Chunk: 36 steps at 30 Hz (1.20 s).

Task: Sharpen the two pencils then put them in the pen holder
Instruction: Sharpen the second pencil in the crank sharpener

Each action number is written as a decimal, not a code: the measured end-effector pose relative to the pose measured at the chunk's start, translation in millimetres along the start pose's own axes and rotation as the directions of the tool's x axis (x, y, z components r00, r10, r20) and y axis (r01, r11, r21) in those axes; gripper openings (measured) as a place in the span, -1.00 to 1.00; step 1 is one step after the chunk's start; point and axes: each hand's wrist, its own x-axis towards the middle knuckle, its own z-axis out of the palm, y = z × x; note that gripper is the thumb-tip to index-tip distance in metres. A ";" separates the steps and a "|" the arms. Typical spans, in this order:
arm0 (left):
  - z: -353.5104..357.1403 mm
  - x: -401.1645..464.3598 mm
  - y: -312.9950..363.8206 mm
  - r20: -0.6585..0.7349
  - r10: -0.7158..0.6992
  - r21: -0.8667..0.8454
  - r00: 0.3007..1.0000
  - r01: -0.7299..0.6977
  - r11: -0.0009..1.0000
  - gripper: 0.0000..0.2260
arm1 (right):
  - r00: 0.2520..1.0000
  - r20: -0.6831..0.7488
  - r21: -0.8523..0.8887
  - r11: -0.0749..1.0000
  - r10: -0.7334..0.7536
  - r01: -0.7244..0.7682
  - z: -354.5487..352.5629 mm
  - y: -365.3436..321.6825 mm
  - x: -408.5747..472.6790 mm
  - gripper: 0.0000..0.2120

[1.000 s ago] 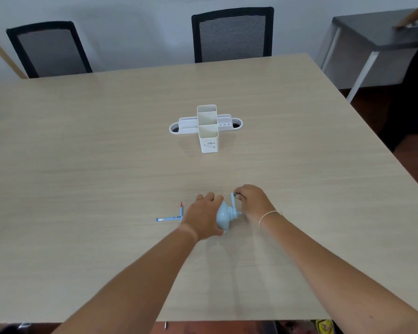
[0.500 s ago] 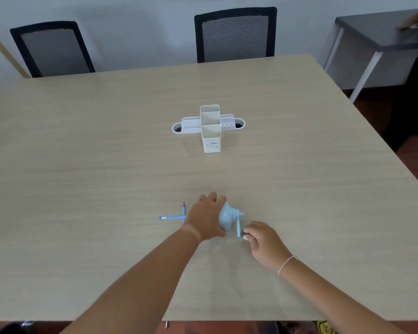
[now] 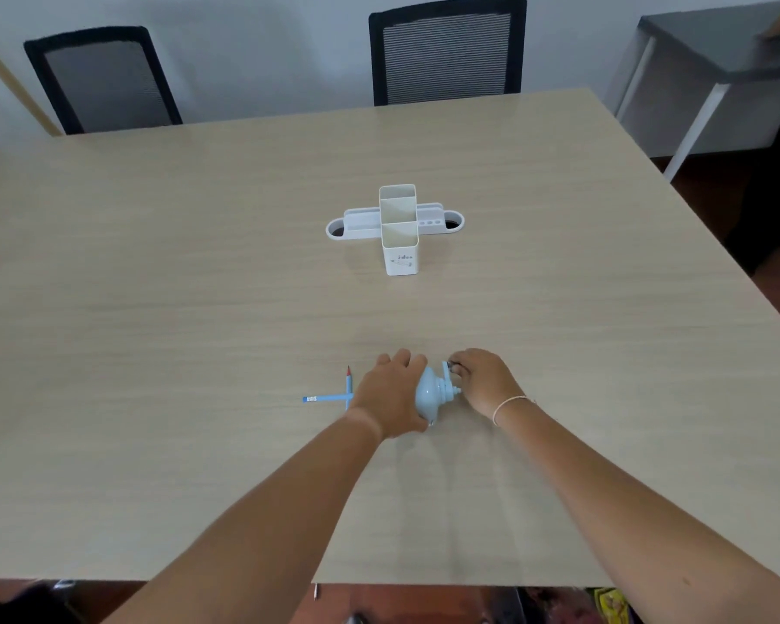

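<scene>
While clamped over the near side of the light-blue crank sharpener (image 3: 431, 394), left hand (image 3: 390, 394) lies palm down, fingers curled around the rounded body and pressing it to the wooden table (image 3: 154, 308). Right hand (image 3: 485, 380) just beside it on the other side, thumb and fingertips pinched together on the knob of the crank handle (image 3: 447, 369), which points up and away from the body at this moment. Thin pale bracelet (image 3: 509, 405) around the right wrist.

Two blue pencils to the left of the sharpener, crossing each other near the left hand. One pencil (image 3: 323, 399) lying flat, running left to right, its printed end farthest left and its other end hidden behind the hand — cannot tell from here whether it sits inside the sharpener. Other pencil (image 3: 348, 385) lying across it, pointing away, red band and dark tip at the far end, near end just past the crossing.

White pen holder (image 3: 399, 231) standing well apart, farther up the table and roughly in line with the hands — two tall square cups in the middle, low rounded trays reaching out to either side. Neither pencil in it yet.

Beyond the far table edge, two black mesh-backed chairs (image 3: 446, 51), and a grey side table (image 3: 717, 51) at the upper right.
</scene>
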 end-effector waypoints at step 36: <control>-2.9 -5.0 1.3 0.002 0.010 0.003 1.000 -0.010 1.000 -0.43 | 0.995 0.062 0.013 0.997 -0.073 0.072 26.4 13.6 -63.6 -0.79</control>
